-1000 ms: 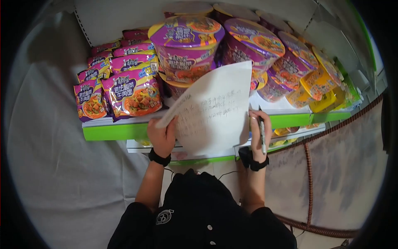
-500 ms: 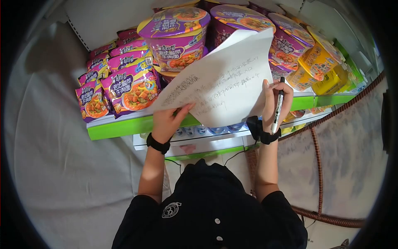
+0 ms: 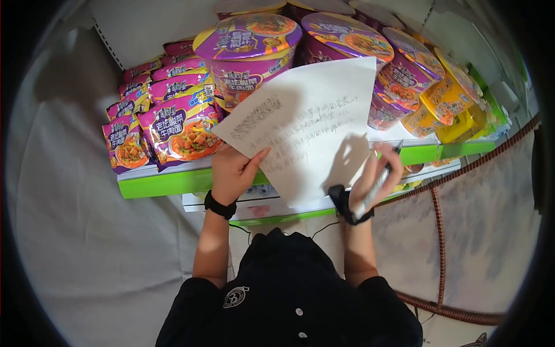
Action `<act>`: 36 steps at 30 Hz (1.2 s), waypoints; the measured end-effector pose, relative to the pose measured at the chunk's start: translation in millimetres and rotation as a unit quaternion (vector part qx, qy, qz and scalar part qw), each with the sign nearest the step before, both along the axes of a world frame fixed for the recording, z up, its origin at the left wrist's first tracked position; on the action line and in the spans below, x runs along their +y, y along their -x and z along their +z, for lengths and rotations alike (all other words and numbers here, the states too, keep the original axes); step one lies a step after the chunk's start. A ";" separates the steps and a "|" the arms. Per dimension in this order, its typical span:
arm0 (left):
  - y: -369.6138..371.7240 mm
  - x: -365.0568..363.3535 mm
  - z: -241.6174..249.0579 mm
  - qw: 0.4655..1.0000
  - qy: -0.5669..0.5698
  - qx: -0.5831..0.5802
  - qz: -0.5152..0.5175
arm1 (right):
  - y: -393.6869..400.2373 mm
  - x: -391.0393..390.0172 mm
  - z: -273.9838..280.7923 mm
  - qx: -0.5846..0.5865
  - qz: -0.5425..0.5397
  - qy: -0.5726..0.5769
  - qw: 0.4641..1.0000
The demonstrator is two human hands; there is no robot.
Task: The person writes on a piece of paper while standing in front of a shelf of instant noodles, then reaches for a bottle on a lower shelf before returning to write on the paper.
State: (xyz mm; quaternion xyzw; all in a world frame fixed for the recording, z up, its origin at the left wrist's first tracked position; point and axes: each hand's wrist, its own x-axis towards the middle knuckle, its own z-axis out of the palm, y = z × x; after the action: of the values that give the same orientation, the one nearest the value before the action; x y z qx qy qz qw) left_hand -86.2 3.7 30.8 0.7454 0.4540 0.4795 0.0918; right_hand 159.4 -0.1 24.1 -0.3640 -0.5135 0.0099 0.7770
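Observation:
My left hand (image 3: 234,173) pinches the lower left edge of a white sheet of paper (image 3: 318,124), thumb on top. Handwritten lines cover the sheet, with a heavily scribbled-out patch near its left side. My right hand (image 3: 376,176), a little blurred, is closed around a white pen with a dark end (image 3: 377,189). That hand is beside the paper's right edge, and its shadow falls on the sheet. Behind the paper stand purple instant noodle tubs (image 3: 248,40), partly covered by it. Purple noodle packets (image 3: 182,130) lie left of the sheet.
The shelf's green front edge (image 3: 167,184) runs below the goods. Yellow noodle tubs (image 3: 448,92) stand at the right. A lower shelf (image 3: 277,209) shows under my hands. Grey cloth (image 3: 98,231) hangs at left, and a brown-trimmed panel (image 3: 485,214) is at right.
My right hand has come down from the paper's right edge, still with the pen. The sheet has flattened and its top has lowered. My left hand keeps its hold.

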 end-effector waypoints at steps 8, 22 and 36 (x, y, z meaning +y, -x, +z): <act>-0.7 2.6 -5.4 0.998 -0.062 -0.002 0.001 | 46.2 -35.0 8.5 -0.181 0.306 0.112 0.928; -1.7 4.0 -8.6 0.996 0.008 -0.084 -0.003 | 52.4 -6.9 -7.8 -0.144 0.335 0.190 0.912; -4.9 8.6 -13.9 0.997 -0.060 -0.011 0.050 | 52.0 -3.2 -14.0 -0.176 0.332 0.176 0.910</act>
State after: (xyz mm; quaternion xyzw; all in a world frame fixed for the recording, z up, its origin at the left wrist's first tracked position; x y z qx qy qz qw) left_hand -81.3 12.3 16.9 0.7207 0.4601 0.5178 0.0282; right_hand 107.4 -3.2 10.1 -0.2994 -0.7229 0.2933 0.5493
